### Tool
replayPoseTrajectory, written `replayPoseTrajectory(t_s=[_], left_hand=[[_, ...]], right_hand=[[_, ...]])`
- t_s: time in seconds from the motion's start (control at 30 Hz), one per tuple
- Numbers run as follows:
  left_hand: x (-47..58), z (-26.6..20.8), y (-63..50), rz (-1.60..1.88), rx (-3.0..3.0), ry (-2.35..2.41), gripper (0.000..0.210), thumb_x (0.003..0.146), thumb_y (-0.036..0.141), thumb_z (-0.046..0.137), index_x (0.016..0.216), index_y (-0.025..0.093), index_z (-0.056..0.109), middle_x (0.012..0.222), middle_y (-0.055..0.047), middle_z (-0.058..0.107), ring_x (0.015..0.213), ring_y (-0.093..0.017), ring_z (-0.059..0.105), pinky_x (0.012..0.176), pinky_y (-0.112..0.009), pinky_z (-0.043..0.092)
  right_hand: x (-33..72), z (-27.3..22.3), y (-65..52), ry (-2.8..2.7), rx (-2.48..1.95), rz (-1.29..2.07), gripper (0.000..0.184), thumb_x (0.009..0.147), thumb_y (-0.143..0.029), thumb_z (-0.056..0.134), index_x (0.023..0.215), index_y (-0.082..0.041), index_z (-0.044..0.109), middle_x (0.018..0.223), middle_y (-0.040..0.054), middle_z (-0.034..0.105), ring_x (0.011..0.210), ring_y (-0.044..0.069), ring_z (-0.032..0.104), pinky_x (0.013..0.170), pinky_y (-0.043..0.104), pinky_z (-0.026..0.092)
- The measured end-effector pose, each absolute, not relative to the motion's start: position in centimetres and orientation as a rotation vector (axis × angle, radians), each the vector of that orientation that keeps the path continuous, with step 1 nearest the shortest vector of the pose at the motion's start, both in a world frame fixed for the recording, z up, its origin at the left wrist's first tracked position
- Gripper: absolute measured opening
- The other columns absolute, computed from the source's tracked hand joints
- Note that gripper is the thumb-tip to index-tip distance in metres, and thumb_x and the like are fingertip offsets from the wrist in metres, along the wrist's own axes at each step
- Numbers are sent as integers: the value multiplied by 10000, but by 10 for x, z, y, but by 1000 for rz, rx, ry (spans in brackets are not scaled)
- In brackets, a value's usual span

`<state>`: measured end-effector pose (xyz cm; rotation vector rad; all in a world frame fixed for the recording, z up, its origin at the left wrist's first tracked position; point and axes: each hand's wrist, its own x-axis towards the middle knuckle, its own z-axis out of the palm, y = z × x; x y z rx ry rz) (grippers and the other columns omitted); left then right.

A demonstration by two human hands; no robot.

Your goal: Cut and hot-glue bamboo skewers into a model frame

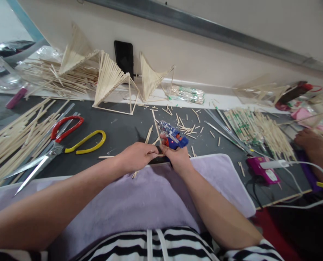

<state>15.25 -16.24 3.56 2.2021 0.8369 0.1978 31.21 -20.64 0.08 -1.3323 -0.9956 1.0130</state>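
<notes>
My left hand (pixel 139 155) is closed in a pinch on a thin wooden stick (pixel 107 157), which runs crosswise under the fingers. Close beside it, my right hand (pixel 179 157) is closed around a blue glue gun (pixel 173 137) with a small red light, its nozzle pointing up and to the left. The fingertips of both hands nearly meet, and the exact contact between them is hidden. Another stick (pixel 156 125) stretches away just past the glue gun. Short cut stick pieces (pixel 187 128) are scattered beyond my right hand.
Large scissors (pixel 54 149) lie spread at left beside long sticks (pixel 28 134). Stick frames (pixel 111 79) and a phone (pixel 124 56) stand along the wall. Wrapped sticks (pixel 241 125), a pink box with cords (pixel 263 170) and another person's hand (pixel 309 139) are at right. A lilac cloth (pixel 139 203) covers the front.
</notes>
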Motion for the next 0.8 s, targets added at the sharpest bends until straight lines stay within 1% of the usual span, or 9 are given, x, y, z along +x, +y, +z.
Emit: replayPoseTrajectory(t_s=[0.8], left_hand=[[152, 36, -163, 187, 2216, 846, 271, 840, 304, 377, 854, 222, 635, 825, 5, 660, 751, -142, 573, 647, -214, 392]], right_hand=[[312, 3, -207, -998, -1327, 1005, 358, 592, -243, 683, 946, -205, 646, 744, 0, 604, 636, 122, 561, 649, 281, 479]])
